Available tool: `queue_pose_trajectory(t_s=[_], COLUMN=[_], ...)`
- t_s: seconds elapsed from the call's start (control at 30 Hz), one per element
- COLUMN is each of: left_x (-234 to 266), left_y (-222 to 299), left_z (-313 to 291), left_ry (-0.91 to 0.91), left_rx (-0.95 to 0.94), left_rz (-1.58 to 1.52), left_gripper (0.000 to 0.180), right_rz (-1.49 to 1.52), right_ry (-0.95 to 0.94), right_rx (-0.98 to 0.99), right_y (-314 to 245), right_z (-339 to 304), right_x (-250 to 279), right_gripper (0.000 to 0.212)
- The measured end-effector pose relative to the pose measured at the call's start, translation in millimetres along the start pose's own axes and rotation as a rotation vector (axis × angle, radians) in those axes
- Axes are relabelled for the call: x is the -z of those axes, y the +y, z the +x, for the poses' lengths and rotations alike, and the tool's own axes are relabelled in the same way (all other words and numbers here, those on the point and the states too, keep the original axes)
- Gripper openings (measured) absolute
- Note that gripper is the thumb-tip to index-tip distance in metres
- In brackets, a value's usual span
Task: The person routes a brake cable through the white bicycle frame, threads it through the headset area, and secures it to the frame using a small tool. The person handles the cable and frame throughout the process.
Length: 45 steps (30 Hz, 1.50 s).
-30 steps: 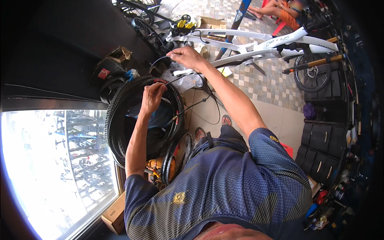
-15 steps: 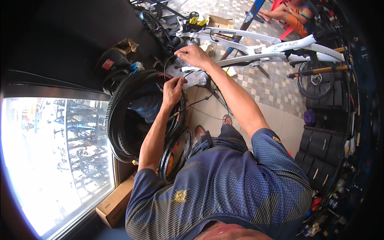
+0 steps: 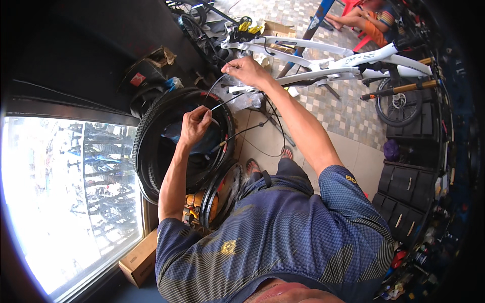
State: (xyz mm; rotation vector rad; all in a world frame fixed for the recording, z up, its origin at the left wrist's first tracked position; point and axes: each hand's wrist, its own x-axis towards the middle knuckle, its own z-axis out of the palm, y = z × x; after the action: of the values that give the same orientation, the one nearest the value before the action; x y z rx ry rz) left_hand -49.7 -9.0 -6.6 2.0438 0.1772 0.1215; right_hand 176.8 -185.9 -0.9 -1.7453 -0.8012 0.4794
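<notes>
My left hand (image 3: 196,126) is closed with its fingertips pinched on a thin black cable (image 3: 233,99), in front of the stacked tyres. From that hand a stretch of cable runs up to the right, toward the white bicycle frame (image 3: 348,61). Farther out, my right hand (image 3: 246,72) pinches a thin loop of the cable near the frame's left end; its fingertips partly hide the grip. Below my hands, more cable hangs in a wide loop beside my right forearm, with a small dark fitting (image 3: 261,124) on it.
Several bicycle tyres (image 3: 146,118) stand at the left, beside a bright window (image 3: 70,202). Wheel rims (image 3: 208,202) and a cardboard box (image 3: 139,260) lie closer in. A blue stand post (image 3: 319,15) rises behind the frame. Someone in orange shorts (image 3: 375,30) sits at the far right.
My left hand has moved left and slightly down, away from my right hand, and the cable between it and the frame runs straighter. My right hand has hardly moved.
</notes>
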Motion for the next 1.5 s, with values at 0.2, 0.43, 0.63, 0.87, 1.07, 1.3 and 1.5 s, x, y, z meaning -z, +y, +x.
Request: queue_pose_trajectory(t_s=[0.2, 0.43, 0.63, 0.87, 1.07, 1.3, 1.5], left_x=[-5, -16, -20, -79, -104, -95, -22], left_y=[7, 8, -5, -19, -1, -9, 17], left_z=[-2, 19, -7, -15, -22, -2, -13], left_ry=[0.051, 0.027, -0.052, 0.025, 0.154, 0.234, 0.033], left_rx=[-0.025, 0.012, 0.088, 0.053, 0.178, 0.064, -0.412], left_rz=[-0.162, -0.266, -0.148, -0.315, -0.355, -0.226, 0.489], left_gripper=[0.030, 0.031, 0.027, 0.029, 0.029, 0.021, 0.011], right_rz=[0.126, 0.052, 0.055, -0.002, -0.033, -0.117, -0.198], right_ry=[-0.172, -0.069, -0.094, -0.131, -0.115, -0.061, 0.215], right_rx=[-0.250, -0.236, -0.135, -0.216, -0.136, -0.103, 0.077], right_y=[2, 14, 19, 12, 23, 17, -8], right_z=[-2, -11, -13, -11, -7, -3, -18], right_x=[0, -8, -8, -8, -13, -11, -13], right_gripper=[0.022, 0.020, 0.020, 0.021, 0.022, 0.023, 0.026])
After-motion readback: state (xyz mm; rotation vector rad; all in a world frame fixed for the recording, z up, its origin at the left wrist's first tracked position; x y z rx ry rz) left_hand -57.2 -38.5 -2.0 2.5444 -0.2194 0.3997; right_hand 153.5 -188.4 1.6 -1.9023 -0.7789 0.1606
